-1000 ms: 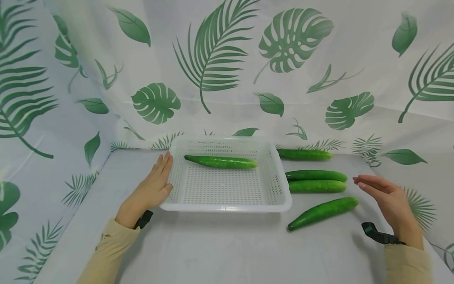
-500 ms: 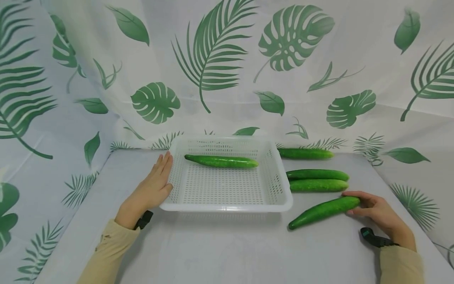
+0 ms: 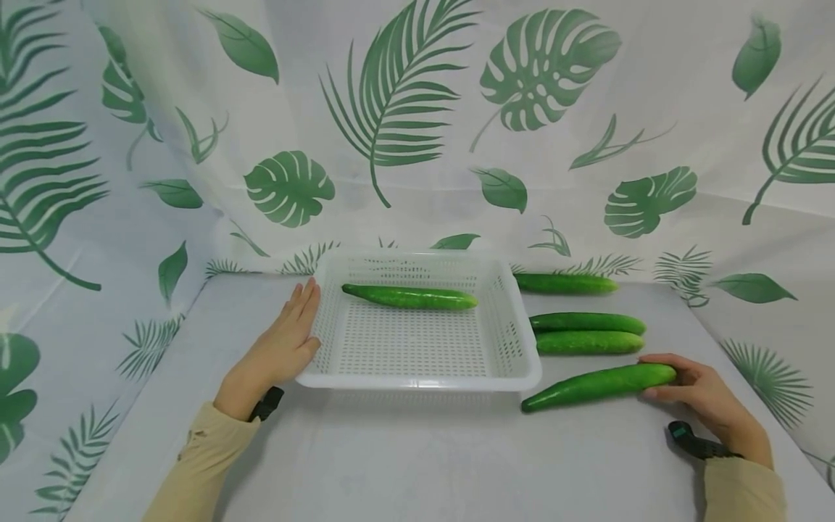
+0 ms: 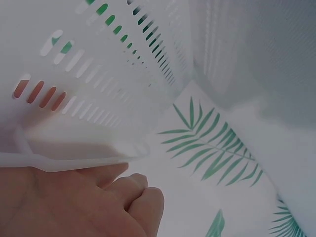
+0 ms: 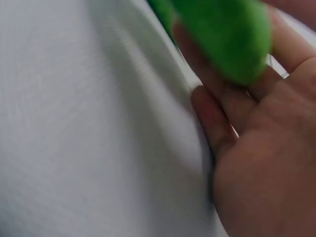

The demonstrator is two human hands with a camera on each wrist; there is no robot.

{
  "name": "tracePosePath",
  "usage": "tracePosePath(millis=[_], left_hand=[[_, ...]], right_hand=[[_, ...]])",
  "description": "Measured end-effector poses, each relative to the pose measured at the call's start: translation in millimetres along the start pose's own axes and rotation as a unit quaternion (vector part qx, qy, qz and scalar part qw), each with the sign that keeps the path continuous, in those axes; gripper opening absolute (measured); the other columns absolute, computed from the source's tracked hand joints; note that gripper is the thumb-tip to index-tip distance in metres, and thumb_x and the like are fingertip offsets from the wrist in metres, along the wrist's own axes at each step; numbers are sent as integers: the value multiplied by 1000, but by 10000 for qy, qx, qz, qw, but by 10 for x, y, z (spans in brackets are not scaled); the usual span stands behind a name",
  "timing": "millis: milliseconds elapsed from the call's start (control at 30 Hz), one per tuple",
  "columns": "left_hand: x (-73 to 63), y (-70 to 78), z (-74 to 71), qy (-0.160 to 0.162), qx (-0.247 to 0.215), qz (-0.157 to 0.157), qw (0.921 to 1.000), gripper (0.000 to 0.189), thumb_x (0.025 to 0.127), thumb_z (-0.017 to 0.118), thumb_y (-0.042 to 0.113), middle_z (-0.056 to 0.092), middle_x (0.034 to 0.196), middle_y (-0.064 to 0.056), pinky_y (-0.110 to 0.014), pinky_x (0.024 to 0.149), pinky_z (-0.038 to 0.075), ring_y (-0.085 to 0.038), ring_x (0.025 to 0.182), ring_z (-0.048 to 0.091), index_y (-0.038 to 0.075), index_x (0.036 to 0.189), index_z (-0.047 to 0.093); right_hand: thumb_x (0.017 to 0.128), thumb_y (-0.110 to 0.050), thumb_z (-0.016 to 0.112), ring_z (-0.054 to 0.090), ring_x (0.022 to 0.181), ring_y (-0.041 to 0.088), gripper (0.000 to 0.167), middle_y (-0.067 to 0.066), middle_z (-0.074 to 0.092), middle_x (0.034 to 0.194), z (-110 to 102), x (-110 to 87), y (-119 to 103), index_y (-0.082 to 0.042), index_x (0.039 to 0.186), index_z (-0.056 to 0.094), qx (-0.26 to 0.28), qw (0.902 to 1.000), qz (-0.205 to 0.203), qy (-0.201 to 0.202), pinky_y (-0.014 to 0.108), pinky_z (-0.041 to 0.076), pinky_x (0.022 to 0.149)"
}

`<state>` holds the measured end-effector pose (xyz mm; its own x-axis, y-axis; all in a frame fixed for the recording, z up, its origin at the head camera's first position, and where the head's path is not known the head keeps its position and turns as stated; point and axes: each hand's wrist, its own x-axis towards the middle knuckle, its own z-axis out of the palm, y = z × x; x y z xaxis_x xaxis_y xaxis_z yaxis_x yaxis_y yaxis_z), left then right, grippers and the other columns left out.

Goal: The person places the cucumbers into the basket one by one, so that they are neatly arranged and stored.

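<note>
In the head view my right hand (image 3: 707, 399) pinches the right end of a cucumber (image 3: 596, 386) between thumb and fingers. That cucumber slants slightly, its dark stem end toward the basket. The right wrist view shows the blurred cucumber tip (image 5: 237, 44) against the fingers. On the other side, my left hand (image 3: 282, 341) rests with extended fingers against the left wall of a white plastic basket (image 3: 417, 382). Its fingers lie beneath the basket's rim (image 4: 74, 164) in the left wrist view. Inside the basket, toward the back, lies another cucumber (image 3: 411, 297).
Right of the basket, two cucumbers lie side by side, the rear one (image 3: 590, 322) darker than the front one (image 3: 590, 342). Farther back another cucumber (image 3: 567, 283) lies by the leaf-printed curtain (image 3: 424, 196). A pale cloth covers the table (image 3: 417, 464).
My right hand has come down and left onto the nearest cucumber and taken hold of its end. The cucumber has turned to a flatter slant. My left hand has stayed at the basket.
</note>
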<state>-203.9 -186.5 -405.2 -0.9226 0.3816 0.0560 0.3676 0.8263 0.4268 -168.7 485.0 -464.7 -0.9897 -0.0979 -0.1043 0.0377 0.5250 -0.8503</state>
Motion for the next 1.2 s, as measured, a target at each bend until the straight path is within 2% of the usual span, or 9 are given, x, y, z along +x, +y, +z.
tracePosePath(millis=[133,233,333,533,867,1000,1100,1200], left_hand=[[1,11,-3,-18,3,-15,10000,78,94,43,10,-8,165,-17,-54,120,5,-33,150,-13,-6,155,-2],[1,16,-4,-24,0,-20,10000,78,94,43,10,-8,165,-17,-54,120,6,-33,150,-13,-6,155,-2],[1,23,-6,-14,-21,-8,10000,78,94,43,10,-8,165,-17,-54,120,6,-33,150,-12,-7,155,-1],[-2,36,-16,12,-59,22,10000,77,94,43,10,-7,165,-18,-54,120,6,-34,150,-11,-7,155,0],[-2,26,-1,19,15,-36,10000,78,93,44,10,-7,165,-18,-54,120,7,-33,150,-11,-6,155,-1],[1,19,3,12,26,-48,10000,78,93,44,11,-7,165,-18,-54,120,7,-33,150,-11,-6,156,-1],[3,13,4,24,40,-41,10000,78,93,44,11,-6,165,-18,-54,120,7,-33,150,-11,-6,156,-1],[2,6,6,39,38,-29,10000,78,93,44,11,-7,165,-18,-54,120,7,-33,150,-11,-6,156,-1]], right_hand=[[90,7,66,59,98,-2,49,-20,58,117,-12,-35,39,-9,136,59,1049,9941,-275,-19,14,50,77],[87,18,61,61,98,1,51,-14,60,119,-8,-61,58,-6,132,62,1923,9796,-582,-50,17,53,77],[84,24,57,61,97,3,53,-9,61,118,-16,-83,52,-4,129,64,2439,9655,-914,-42,19,55,76],[82,31,52,60,98,6,56,-4,65,118,-62,-115,-28,1,128,64,2785,9496,-1438,72,20,55,76],[75,42,43,59,104,13,60,8,68,118,-205,-249,-182,14,125,61,3353,9093,-2432,391,21,56,79],[80,37,44,57,99,14,54,7,66,119,-257,-337,-301,12,125,61,3621,8991,-2364,682,19,55,77],[83,34,45,57,95,14,50,8,66,118,-251,-360,-433,11,124,63,3878,8874,-2288,992,19,56,77],[84,33,44,57,94,16,48,11,66,117,-216,-330,-594,14,125,60,3999,8746,-2514,1097,20,56,77]])
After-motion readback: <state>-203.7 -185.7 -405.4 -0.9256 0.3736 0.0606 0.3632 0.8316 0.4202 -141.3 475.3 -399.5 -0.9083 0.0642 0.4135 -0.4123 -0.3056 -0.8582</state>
